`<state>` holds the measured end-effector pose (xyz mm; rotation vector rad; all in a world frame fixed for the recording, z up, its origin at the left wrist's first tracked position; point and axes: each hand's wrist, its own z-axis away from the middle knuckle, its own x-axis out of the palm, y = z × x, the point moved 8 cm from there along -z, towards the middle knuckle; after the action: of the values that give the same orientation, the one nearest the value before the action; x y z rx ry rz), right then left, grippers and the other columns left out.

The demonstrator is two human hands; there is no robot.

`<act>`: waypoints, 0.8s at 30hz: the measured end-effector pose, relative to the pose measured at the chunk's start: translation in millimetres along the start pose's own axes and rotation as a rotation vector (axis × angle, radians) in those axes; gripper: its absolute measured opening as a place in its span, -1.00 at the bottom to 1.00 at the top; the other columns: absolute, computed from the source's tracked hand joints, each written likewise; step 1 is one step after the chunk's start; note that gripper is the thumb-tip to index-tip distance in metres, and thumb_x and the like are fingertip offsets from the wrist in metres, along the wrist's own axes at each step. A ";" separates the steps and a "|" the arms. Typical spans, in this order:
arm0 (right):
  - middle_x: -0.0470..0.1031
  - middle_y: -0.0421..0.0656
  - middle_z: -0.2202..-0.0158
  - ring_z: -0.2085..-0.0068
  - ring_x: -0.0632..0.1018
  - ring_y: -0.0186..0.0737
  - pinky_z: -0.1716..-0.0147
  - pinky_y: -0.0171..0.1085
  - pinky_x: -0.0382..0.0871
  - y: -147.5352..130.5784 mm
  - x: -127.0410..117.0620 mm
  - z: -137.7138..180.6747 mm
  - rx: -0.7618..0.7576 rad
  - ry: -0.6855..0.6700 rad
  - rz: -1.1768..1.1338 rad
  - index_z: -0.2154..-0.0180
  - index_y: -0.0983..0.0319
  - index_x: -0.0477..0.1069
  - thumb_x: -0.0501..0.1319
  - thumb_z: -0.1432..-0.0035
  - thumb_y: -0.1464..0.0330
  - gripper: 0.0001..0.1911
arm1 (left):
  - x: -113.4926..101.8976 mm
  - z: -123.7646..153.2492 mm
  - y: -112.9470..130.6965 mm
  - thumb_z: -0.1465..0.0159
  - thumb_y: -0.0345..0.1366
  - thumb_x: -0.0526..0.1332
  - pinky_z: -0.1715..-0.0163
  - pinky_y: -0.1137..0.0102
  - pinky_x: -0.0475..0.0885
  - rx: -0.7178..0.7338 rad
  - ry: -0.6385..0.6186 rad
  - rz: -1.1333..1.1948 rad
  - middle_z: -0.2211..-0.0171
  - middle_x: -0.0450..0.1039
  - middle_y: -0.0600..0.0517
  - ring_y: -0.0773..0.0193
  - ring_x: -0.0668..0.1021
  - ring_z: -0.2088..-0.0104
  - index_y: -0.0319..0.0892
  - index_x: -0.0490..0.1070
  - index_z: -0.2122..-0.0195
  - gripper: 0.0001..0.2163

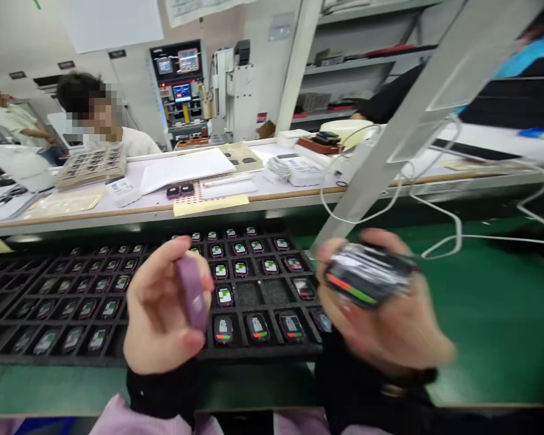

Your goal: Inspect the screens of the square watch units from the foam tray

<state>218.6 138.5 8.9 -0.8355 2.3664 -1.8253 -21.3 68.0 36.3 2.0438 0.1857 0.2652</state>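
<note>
My left hand (pixel 163 308) is closed around a small purple watch body (pixel 193 290), held edge-on between thumb and fingers. My right hand (pixel 381 320) grips a dark watch body (pixel 367 275) with a lit screen showing red and green bars; it is blurred by motion. Both hands hover over the near edge of a black compartment tray (pixel 263 296) on the green belt (pixel 480 314). Several compartments hold watch bodies with lit screens; two in the middle row stand empty.
More black trays (pixel 49 296) with watch bodies lie to the left. A slanted white post (pixel 390 139) and loose white cables (pixel 435 205) cross above the belt. Behind, a bench (pixel 208 199) carries papers and boxes, where a person (pixel 100 121) sits.
</note>
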 end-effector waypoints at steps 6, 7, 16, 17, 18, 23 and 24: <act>0.50 0.01 -0.11 0.47 0.45 -0.39 0.64 -0.39 0.40 13.9 20.0 -32.7 0.025 -0.173 -0.141 -0.28 0.05 0.35 0.36 -0.29 0.12 -0.42 | 40.5 -16.6 -16.9 -0.21 -0.19 0.48 0.39 0.50 0.55 -0.020 -0.047 -0.072 0.12 0.55 -0.02 0.28 0.59 0.28 0.04 0.47 -0.17 -0.50; 0.49 0.02 -0.13 0.43 0.47 -0.37 0.60 -0.38 0.43 18.6 21.7 -37.5 0.050 -0.193 -0.127 -0.31 0.07 0.32 0.34 -0.31 0.12 -0.40 | 41.9 -18.5 -21.4 -0.22 -0.20 0.47 0.35 0.51 0.56 -0.028 -0.040 -0.079 0.11 0.55 -0.02 0.28 0.60 0.25 0.03 0.48 -0.16 -0.53; 0.53 -0.10 0.19 0.41 0.43 -0.38 0.50 -0.41 0.42 41.6 25.9 -51.1 0.157 -0.185 -0.042 -0.29 0.18 0.32 0.36 -0.29 0.27 -0.40 | 49.9 -20.9 -45.5 -0.35 -0.18 0.34 0.09 0.35 0.62 -0.107 -0.121 -0.172 -0.08 0.48 -0.06 0.12 0.59 -0.02 0.09 0.39 -0.24 -0.56; 0.52 -0.11 0.19 0.40 0.43 -0.38 0.49 -0.42 0.42 41.6 25.8 -51.2 0.159 -0.184 -0.036 -0.29 0.18 0.33 0.35 -0.29 0.28 -0.42 | 49.9 -20.8 -46.3 -0.37 -0.19 0.32 0.07 0.34 0.61 -0.105 -0.124 -0.174 -0.09 0.48 -0.05 0.11 0.57 -0.05 0.10 0.40 -0.23 -0.59; 0.52 -0.11 0.18 0.40 0.43 -0.39 0.49 -0.42 0.42 41.7 25.6 -51.4 0.162 -0.185 -0.028 -0.28 0.18 0.33 0.35 -0.29 0.28 -0.43 | 50.2 -20.7 -47.0 -0.38 -0.20 0.31 0.06 0.34 0.61 -0.102 -0.128 -0.180 -0.10 0.47 -0.04 0.11 0.56 -0.08 0.12 0.41 -0.22 -0.61; 0.50 -0.14 0.25 0.48 0.38 -0.41 0.51 -0.38 0.41 42.4 22.9 -55.0 0.153 -0.168 0.028 -0.27 0.20 0.32 0.34 -0.28 0.24 -0.42 | 56.9 -19.7 -53.0 -0.41 -0.22 0.26 0.05 0.34 0.59 -0.100 -0.181 -0.202 -0.21 0.40 -0.02 0.09 0.52 -0.13 0.13 0.40 -0.24 -0.62; 0.49 -0.14 0.27 0.50 0.37 -0.40 0.53 -0.38 0.39 42.4 22.0 -55.9 0.147 -0.155 0.035 -0.26 0.21 0.33 0.34 -0.27 0.22 -0.42 | 57.8 -19.5 -53.5 -0.42 -0.22 0.25 0.04 0.34 0.58 -0.101 -0.187 -0.201 -0.22 0.39 -0.01 0.10 0.51 -0.14 0.14 0.40 -0.25 -0.62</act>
<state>164.0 185.4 -6.1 -0.8775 2.1130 -1.8226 28.3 123.7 4.1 1.9198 0.2550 -0.0406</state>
